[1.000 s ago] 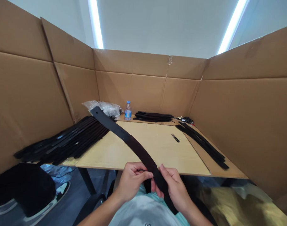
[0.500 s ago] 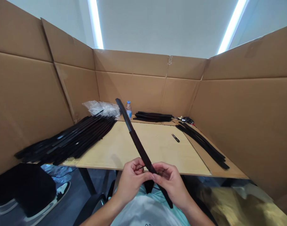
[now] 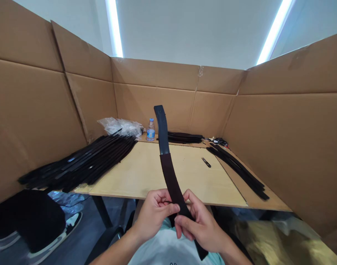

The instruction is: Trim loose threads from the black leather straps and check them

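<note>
Both the left hand (image 3: 154,215) and right hand (image 3: 198,226) are covering part of the strap (image 3: 168,165); the small tool (image 3: 206,162) on the table (image 3: 140,173) is appearing too tiny to identify.

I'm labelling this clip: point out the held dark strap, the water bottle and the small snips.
dark strap (image 3: 168,171), head view, its brown stretch above the hands.
water bottle (image 3: 150,132), head view, its labelled body.
small snips (image 3: 206,162), head view, middle of the tool.

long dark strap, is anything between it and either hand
Nothing visible does. The left hand and the right hand both grip the long dark flat strap directly with bare fingers, near its lower part; its upper end stands free above the light wooden tabletop.
</note>
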A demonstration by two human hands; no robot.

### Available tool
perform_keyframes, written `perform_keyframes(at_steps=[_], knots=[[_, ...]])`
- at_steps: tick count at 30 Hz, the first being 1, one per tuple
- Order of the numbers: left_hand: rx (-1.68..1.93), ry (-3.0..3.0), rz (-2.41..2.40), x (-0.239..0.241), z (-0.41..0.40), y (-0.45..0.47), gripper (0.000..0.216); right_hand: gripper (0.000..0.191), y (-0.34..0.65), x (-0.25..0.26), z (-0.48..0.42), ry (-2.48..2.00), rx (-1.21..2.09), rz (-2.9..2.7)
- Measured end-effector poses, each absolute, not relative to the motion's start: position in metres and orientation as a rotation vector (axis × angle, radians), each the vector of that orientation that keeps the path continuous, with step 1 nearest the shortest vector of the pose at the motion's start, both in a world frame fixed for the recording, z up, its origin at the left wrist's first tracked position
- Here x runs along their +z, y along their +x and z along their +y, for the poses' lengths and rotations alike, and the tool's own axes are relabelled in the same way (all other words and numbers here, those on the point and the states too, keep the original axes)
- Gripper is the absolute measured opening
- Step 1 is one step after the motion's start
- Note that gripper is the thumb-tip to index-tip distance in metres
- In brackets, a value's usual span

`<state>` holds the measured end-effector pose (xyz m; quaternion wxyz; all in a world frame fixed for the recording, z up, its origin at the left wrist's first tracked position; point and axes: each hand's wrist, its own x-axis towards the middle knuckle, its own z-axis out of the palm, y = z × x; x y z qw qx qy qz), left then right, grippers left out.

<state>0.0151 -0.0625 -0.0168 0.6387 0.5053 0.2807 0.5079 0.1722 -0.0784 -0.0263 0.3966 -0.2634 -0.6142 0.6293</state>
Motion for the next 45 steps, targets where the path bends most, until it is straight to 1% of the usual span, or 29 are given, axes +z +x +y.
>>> perform_keyframes(at_steps=[4, 9, 13, 20, 23, 24, 27, 28, 31, 33, 37, 41, 45], knots=[[1.166, 1.148, 0.678, -0.018, -0.064, 0.015, 0.037, 0.036, 0.171, -0.027, -0.080, -0.731, 1.518, -1.562], [1.267, 1.160, 0.775, -0.022, -0.063, 0.019, 0.044, 0.034, 0.169, -0.027, -0.080, -0.715, 1.482, -1.486], [1.276, 1.130, 0.695, -0.021, -0.067, 0.024, 0.038, 0.032, 0.170, -0.024, -0.079, -0.703, 1.492, -1.398], [1.334, 1.088, 0.843, -0.016, -0.062, 0.020, 0.027, 0.031, 0.172, -0.027, -0.070, -0.637, 1.496, -1.305], [1.318, 1.088, 0.826, -0.014, -0.061, 0.020, 0.029, 0.041, 0.173, -0.027, -0.067, -0.641, 1.503, -1.340], [1.312, 1.095, 0.822, -0.014, -0.062, 0.020, 0.027, 0.041, 0.173, -0.027, -0.066, -0.649, 1.506, -1.356], [1.304, 1.153, 0.865, -0.016, -0.063, 0.019, 0.022, 0.030, 0.172, -0.025, -0.067, -0.670, 1.496, -1.361], [1.307, 1.173, 0.887, -0.016, -0.063, 0.019, 0.024, 0.031, 0.171, -0.025, -0.067, -0.680, 1.494, -1.339], [1.307, 1.215, 0.913, -0.018, -0.063, 0.018, 0.028, 0.040, 0.169, -0.025, -0.070, -0.703, 1.500, -1.282], [1.289, 1.215, 0.866, -0.019, -0.064, 0.018, 0.031, 0.042, 0.168, -0.026, -0.072, -0.704, 1.495, -1.283], [1.278, 1.189, 0.767, -0.021, -0.065, 0.019, 0.032, 0.032, 0.170, -0.028, -0.072, -0.627, 1.480, -1.258], [1.347, 1.167, 0.839, -0.020, -0.062, 0.020, 0.032, 0.025, 0.173, -0.032, -0.069, -0.674, 1.444, -1.210], [1.367, 1.122, 0.865, -0.017, -0.061, 0.021, 0.032, 0.045, 0.174, -0.032, -0.066, -0.733, 1.407, -1.270]])
